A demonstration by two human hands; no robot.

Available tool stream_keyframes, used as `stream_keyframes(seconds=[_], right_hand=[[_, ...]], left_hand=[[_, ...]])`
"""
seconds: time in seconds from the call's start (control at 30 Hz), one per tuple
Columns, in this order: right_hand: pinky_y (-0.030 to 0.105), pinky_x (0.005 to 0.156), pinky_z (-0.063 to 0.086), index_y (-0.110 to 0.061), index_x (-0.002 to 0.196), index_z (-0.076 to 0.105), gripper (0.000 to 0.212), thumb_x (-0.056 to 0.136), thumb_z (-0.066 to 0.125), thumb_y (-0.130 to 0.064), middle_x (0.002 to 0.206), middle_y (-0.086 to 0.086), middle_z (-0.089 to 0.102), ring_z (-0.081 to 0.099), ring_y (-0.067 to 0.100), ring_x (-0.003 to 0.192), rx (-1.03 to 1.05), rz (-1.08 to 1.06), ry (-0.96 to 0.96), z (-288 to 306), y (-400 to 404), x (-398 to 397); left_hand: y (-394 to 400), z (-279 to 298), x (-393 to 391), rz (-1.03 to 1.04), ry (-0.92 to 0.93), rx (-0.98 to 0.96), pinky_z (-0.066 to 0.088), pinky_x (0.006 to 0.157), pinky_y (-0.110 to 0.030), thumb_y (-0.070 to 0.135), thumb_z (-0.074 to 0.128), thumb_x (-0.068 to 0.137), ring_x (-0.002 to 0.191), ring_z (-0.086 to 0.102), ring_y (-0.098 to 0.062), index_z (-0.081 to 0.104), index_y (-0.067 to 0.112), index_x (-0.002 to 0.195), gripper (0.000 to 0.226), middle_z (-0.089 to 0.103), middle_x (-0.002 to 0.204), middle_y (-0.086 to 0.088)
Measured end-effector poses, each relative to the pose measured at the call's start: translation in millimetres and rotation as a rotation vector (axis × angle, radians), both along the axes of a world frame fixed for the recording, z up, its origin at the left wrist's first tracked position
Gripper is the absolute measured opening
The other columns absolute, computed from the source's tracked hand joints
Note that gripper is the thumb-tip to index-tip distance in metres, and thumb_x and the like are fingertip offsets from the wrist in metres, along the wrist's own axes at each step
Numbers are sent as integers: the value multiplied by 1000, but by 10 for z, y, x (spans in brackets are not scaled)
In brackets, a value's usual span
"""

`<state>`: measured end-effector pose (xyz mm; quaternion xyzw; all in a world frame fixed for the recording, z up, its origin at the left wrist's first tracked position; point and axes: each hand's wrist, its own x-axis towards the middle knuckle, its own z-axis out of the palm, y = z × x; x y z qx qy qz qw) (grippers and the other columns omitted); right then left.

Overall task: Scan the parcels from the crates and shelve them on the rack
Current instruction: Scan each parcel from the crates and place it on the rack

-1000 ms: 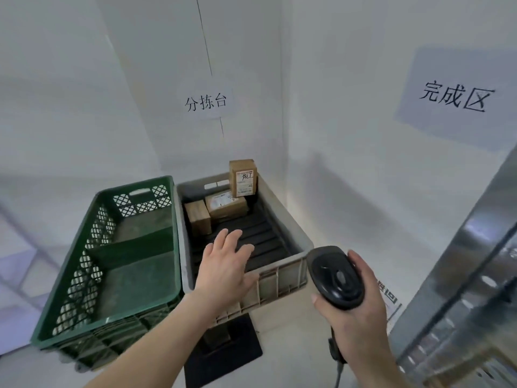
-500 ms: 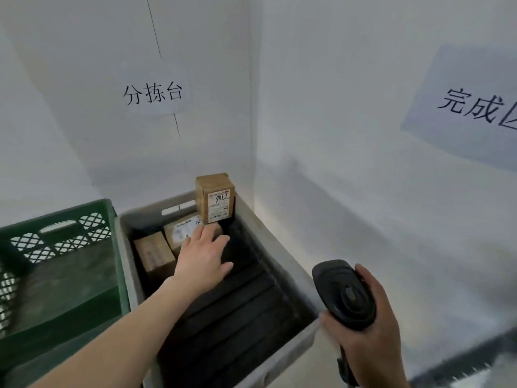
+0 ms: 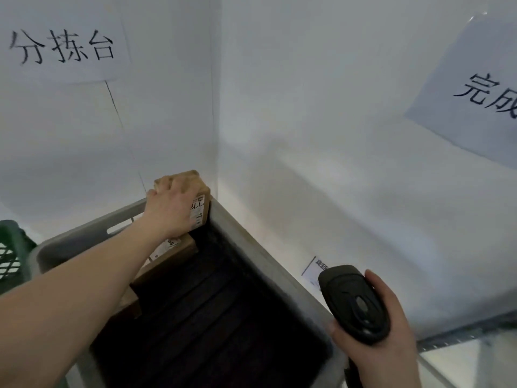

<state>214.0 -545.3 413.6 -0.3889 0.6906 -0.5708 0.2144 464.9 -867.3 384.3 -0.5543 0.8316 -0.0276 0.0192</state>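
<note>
the grey crate (image 3: 251, 256) sits pushed into the corner of the white walls, its dark ribbed floor mostly bare on the near and right side. three cardboard parcels crowd its far left end. the upright parcel (image 3: 200, 197) stands in the crate's far corner, against the back wall, its white label facing the near side. the left hand (image 3: 170, 211) is wrapped over that parcel's top and front, fingers curled round it, grasping it. below the wrist a flat parcel (image 3: 173, 249) with a white label lies on the crate floor, and a third parcel (image 3: 128, 301) lies nearer along the left wall, half hidden by the forearm. the green crate (image 3: 12, 253) shows only a lattice corner at the left edge; i cannot tell what is in it. the right hand (image 3: 383, 326) clasps the black scanner (image 3: 354, 301) just outside the grey crate's right rim. a small printed sheet (image 3: 313, 268) lies beside that rim.
</note>
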Motion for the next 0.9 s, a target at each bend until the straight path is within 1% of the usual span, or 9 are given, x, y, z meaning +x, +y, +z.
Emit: stream_keyframes(seconds=[0.17, 0.27, 0.37, 0.43, 0.6, 0.67, 0.73, 0.83, 0.9], right_hand=[[-2, 78, 44, -35, 125, 57, 90, 42, 81, -10, 104, -33, 71, 68, -13, 89, 15, 16, 28, -48, -128, 96], [0, 82, 45, -35, 128, 58, 93, 42, 83, -9, 112, -26, 71, 69, -9, 95, 17, 24, 10, -99, -193, 146], [1, 82, 45, -31, 131, 58, 95, 43, 82, -8, 112, -26, 71, 69, -7, 95, 29, 30, -1, -135, -254, 181], [2, 84, 46, -32, 132, 58, 95, 43, 83, -8, 115, -22, 72, 69, -4, 98, 38, 40, -1, -159, -286, 195], [7, 87, 49, -39, 130, 59, 94, 45, 86, -10, 118, -15, 72, 71, 3, 99, 60, 53, -5, -196, -304, 236], [8, 88, 49, -41, 130, 58, 98, 47, 93, -1, 117, -18, 72, 70, 3, 101, 85, 56, 25, -211, -298, 243], [8, 89, 49, -42, 129, 57, 100, 51, 94, 10, 116, -21, 72, 70, 3, 103, 95, 54, 35, -230, -291, 247], [8, 89, 49, -43, 129, 56, 95, 46, 89, -9, 116, -20, 72, 69, 2, 104, 80, 46, 26, -246, -283, 264], [8, 89, 49, -44, 128, 56, 93, 45, 85, -14, 115, -21, 72, 69, 2, 103, 63, 33, 7, -243, -267, 278]], left_hand=[[-197, -132, 45, 24, 29, 39, 43, 102, -56, 50, 71, 79, 136, 31, -36, 37, 28, 144, 76, 33, 149, -10], [-253, -168, 63, 16, 91, 24, 42, 102, -55, 44, 71, 81, 135, 32, -34, 41, 26, 139, 68, 40, 146, -9], [-296, -179, 61, 37, 121, 15, 41, 102, -55, 36, 73, 77, 131, 32, -33, 45, 24, 129, 60, 43, 139, -8], [-326, -184, 74, 59, 156, 47, 41, 101, -54, 32, 74, 75, 128, 31, -34, 45, 26, 124, 58, 38, 137, -8], [-355, -160, 107, 78, 246, 143, 45, 100, -54, 14, 70, 76, 129, 32, -36, 47, 25, 119, 50, 25, 145, -9], [-345, -160, 129, 82, 256, 146, 46, 100, -53, 12, 71, 76, 129, 33, -37, 47, 24, 118, 49, 28, 144, -12], [-315, -165, 149, 84, 267, 143, 46, 99, -49, 13, 73, 76, 128, 34, -38, 46, 24, 118, 51, 32, 140, -14], [-230, -148, 164, 96, 279, 133, 47, 95, -46, 18, 76, 75, 124, 36, -36, 45, 23, 117, 53, 37, 133, -14], [-140, -126, 163, 90, 287, 113, 48, 94, -45, 20, 78, 74, 122, 37, -35, 45, 23, 117, 54, 38, 131, -12]])
